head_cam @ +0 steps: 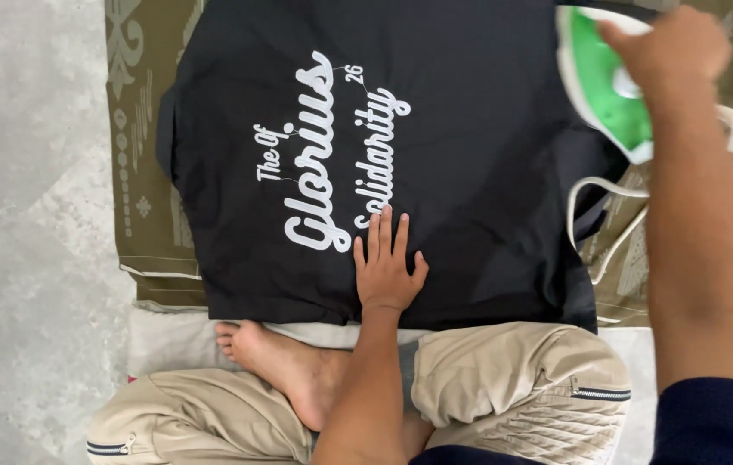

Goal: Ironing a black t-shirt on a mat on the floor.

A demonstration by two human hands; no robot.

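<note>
Dark shirt (470, 172) spread flat over the patterned mat (147, 198), white lettering up (no reading it out). Green-and-white iron (612, 90) sits at the shirt's right edge, right hand (672, 47) closed around its handle. Left hand (386, 263) lies open, palm down, fingers spread, likely pinning the fabric taut, gripping nothing.

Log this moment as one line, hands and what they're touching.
left hand: flat on black printed T-shirt | right hand: gripping green-and-white clothes iron | underlay: olive patterned cloth
</note>
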